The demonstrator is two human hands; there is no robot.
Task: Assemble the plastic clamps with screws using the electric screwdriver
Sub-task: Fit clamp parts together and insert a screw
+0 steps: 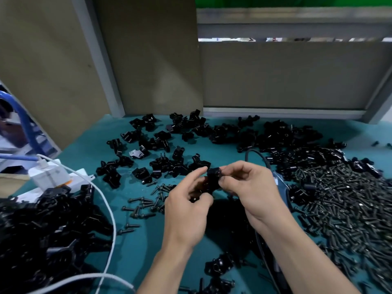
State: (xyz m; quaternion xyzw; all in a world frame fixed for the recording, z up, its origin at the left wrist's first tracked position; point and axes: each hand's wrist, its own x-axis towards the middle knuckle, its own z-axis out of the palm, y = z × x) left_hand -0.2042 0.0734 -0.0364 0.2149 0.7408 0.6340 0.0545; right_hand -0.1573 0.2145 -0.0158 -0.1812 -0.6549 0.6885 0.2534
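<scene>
Left hand (pixel 186 206) and right hand (pixel 250 187) both pinch clamp (pixel 213 179), held above worktop (pixel 137 262) middle. Step, likely: fitting clamp parts together. Next needs screw from screws (pixel 339 198) near right edge, then electric screwdriver (pixel 281 183) lying behind right hand.

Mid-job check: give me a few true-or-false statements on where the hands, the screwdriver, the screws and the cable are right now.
1. The left hand and the right hand both hold one black plastic clamp above the teal mat. True.
2. The right hand grips the blue-grey electric screwdriver. False: it lies on the mat, beside that hand's wrist.
3. The big heap of black screws lies on the right. True.
4. The thin white cable runs along the mat's right side. False: it runs on the left.
</scene>
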